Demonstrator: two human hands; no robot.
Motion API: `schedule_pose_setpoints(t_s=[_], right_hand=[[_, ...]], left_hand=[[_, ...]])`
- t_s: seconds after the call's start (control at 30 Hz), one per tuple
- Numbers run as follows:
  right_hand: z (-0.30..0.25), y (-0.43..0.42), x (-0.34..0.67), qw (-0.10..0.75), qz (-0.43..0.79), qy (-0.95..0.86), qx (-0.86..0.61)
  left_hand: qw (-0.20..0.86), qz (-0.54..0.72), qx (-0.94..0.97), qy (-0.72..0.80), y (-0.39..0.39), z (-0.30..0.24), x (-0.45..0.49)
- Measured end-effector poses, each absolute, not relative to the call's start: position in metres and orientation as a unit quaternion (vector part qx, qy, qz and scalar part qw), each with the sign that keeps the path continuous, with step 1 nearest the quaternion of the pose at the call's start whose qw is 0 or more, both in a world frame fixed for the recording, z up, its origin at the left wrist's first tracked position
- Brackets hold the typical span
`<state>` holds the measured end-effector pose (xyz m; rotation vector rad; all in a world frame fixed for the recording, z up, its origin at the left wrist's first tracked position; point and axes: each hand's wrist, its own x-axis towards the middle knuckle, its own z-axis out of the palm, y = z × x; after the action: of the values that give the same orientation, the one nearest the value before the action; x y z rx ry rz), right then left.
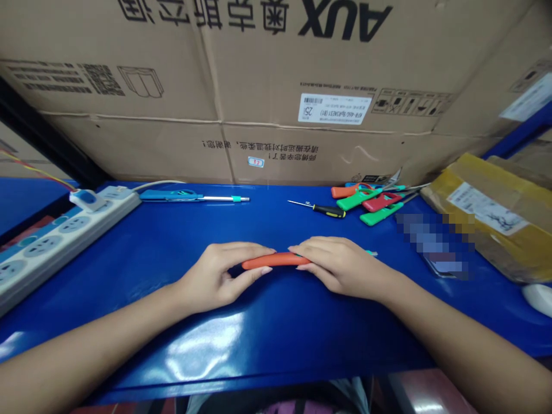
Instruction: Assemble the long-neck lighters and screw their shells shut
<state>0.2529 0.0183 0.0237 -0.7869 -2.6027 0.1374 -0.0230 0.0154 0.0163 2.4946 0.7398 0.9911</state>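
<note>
An orange long-nose lighter [278, 260] is held level between both hands over the blue table. My left hand [224, 273] pinches the handle's left end, thumb below and fingers above. My right hand [340, 264] closes round its other end and hides most of the barrel, with only the tip showing past the knuckles. Beyond the hands lies a small screwdriver [328, 211] with a black and yellow handle. A blue long-nose lighter [172, 196] rests at the back left. Green lighters [382, 214], a red lighter [382, 201] and another orange one are piled at the back right.
A white power strip [86, 227] with a plug in it runs along the left side. A big cardboard box [259, 103] walls off the back. To the right are a yellow-taped parcel [487, 213], a blurred-out flat object [437, 247] and a white rounded object [539, 298].
</note>
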Motion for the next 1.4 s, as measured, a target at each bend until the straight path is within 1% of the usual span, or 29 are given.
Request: schedule_pose_setpoints(t_s=[0.07, 0.1, 0.2, 0.27, 0.33, 0.4, 0.5, 0.57, 0.63, 0.77, 0.83, 1.07, 1.2, 1.27, 1.4], right_hand=[[0.023, 0.017, 0.25, 0.222, 0.064, -0.929, -0.289], [0.023, 0.015, 0.248, 0.214, 0.08, -0.928, -0.294], [0.027, 0.013, 0.242, 0.137, 0.103, -0.934, -0.315], [0.033, 0.015, 0.244, 0.098, 0.065, -0.935, -0.334], [0.04, 0.02, 0.255, 0.09, 0.009, -0.93, -0.357], [0.048, 0.026, 0.27, 0.086, -0.019, -0.916, -0.391], [0.058, 0.036, 0.29, 0.03, 0.005, -0.899, -0.437], [0.06, 0.04, 0.297, 0.01, 0.023, -0.896, -0.443], [0.059, 0.043, 0.3, 0.016, 0.026, -0.901, -0.433], [0.052, 0.046, 0.298, 0.067, 0.048, -0.913, -0.401], [0.048, 0.044, 0.293, 0.079, 0.067, -0.917, -0.385], [0.028, 0.023, 0.257, 0.138, 0.151, -0.934, -0.292], [0.02, 0.023, 0.254, 0.164, 0.132, -0.926, -0.312], [0.022, 0.025, 0.257, 0.166, 0.114, -0.92, -0.335], [0.031, 0.027, 0.259, 0.127, 0.107, -0.93, -0.327]], left_hand=[[0.183, 0.346, 0.882, 0.262, 0.014, 0.013, -0.022], [0.188, 0.34, 0.884, 0.261, 0.014, 0.012, -0.021], [0.207, 0.313, 0.892, 0.252, 0.013, 0.01, -0.019], [0.225, 0.304, 0.89, 0.254, 0.014, 0.012, -0.02], [0.239, 0.31, 0.88, 0.269, 0.016, 0.017, -0.023], [0.243, 0.326, 0.866, 0.291, 0.019, 0.022, -0.027], [0.237, 0.349, 0.849, 0.318, 0.025, 0.027, -0.032], [0.237, 0.355, 0.841, 0.332, 0.029, 0.029, -0.034], [0.242, 0.358, 0.833, 0.346, 0.032, 0.029, -0.036], [0.257, 0.36, 0.813, 0.38, 0.038, 0.027, -0.038], [0.267, 0.356, 0.808, 0.385, 0.038, 0.025, -0.037], [0.288, 0.334, 0.831, 0.34, 0.027, 0.018, -0.027], [0.292, 0.328, 0.823, 0.359, 0.026, 0.018, -0.027], [0.299, 0.329, 0.813, 0.376, 0.027, 0.019, -0.027], [0.311, 0.334, 0.796, 0.397, 0.027, 0.019, -0.026]])
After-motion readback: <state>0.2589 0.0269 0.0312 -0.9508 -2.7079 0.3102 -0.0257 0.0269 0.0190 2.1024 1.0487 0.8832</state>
